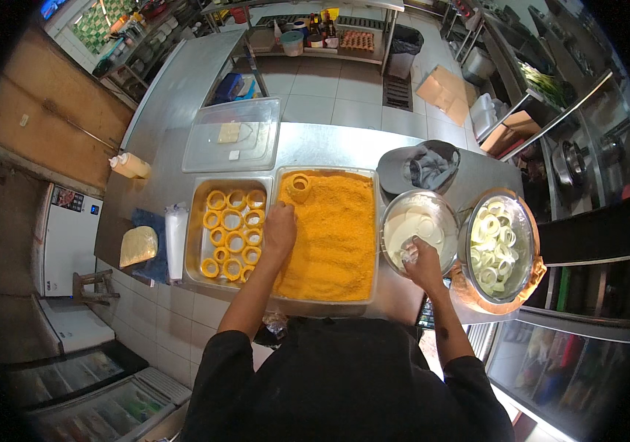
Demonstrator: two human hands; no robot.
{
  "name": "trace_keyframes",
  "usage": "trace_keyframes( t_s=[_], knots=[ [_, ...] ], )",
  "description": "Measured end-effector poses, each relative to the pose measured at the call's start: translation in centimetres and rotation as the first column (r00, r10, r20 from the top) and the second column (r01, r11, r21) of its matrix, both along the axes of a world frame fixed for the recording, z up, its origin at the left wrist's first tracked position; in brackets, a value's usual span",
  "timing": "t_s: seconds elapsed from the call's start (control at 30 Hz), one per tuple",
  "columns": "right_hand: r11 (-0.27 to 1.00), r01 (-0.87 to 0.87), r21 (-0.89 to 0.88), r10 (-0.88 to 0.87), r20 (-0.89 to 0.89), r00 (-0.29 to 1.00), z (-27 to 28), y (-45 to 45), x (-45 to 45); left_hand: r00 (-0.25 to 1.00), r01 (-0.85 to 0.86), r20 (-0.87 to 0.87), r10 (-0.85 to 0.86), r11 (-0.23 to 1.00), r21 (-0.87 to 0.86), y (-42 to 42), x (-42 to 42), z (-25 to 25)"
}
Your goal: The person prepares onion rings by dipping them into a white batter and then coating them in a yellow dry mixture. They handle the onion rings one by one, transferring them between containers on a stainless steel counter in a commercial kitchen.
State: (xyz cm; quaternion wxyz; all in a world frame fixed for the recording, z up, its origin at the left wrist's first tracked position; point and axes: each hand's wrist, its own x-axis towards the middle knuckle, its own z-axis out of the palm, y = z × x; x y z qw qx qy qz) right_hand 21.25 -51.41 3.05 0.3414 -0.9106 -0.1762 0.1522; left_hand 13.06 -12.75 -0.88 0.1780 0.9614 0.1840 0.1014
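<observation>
My left hand [281,229] rests at the left edge of the plastic tub of orange breadcrumbs [329,243], its fingers curled; whether they hold anything is hidden. Two or so crumb-coated rings [299,187] lie in the tub's upper left corner. Left of it, a steel tray [192,243] holds several coated onion rings [235,241]. My right hand [421,259] dips into a bowl of pale batter [403,205], with batter on its fingertips; what it grips is unclear. Rings show in the batter. At the right, a large bowl [465,259] holds several bare onion rings [492,225].
A clear lid [226,160] lies behind the steel tray. A grey cap [398,166] sits behind the batter bowl. Squeeze bottles [132,166], a wrapped pale block [138,246] and a plastic roll [175,243] are at the left. A phone [426,314] lies near my right forearm.
</observation>
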Motion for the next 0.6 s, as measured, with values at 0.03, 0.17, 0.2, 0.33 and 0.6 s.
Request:
trace_keyframes(
  t_s=[0.03,0.17,0.2,0.33,0.6],
  knots=[
    [1.000,-0.015,0.001,0.015,0.042,0.999,-0.6,-0.3,0.0,1.000,0.002,0.016,-0.002,1.000,-0.010,0.2,0.1,-0.4],
    [1.000,-0.029,0.005,0.028,0.142,0.989,-2.1,-0.9,0.1,0.995,0.003,0.099,0.016,0.983,-0.185,-0.2,0.2,-0.3],
    [1.000,-0.023,0.006,0.022,0.135,0.991,-2.4,-1.0,0.1,0.992,0.002,0.121,0.031,0.965,-0.261,-0.6,0.3,0.3],
    [1.000,-0.007,0.029,0.003,0.132,0.991,-3.4,-1.5,0.3,0.996,0.074,0.084,-0.035,0.841,-0.536,-2.3,1.3,1.7],
    [0.999,0.028,0.027,-0.027,-0.040,0.999,0.0,-0.3,0.2,0.951,0.304,0.035,-0.308,0.904,-0.302,-2.9,3.5,-0.7]
  ],
)
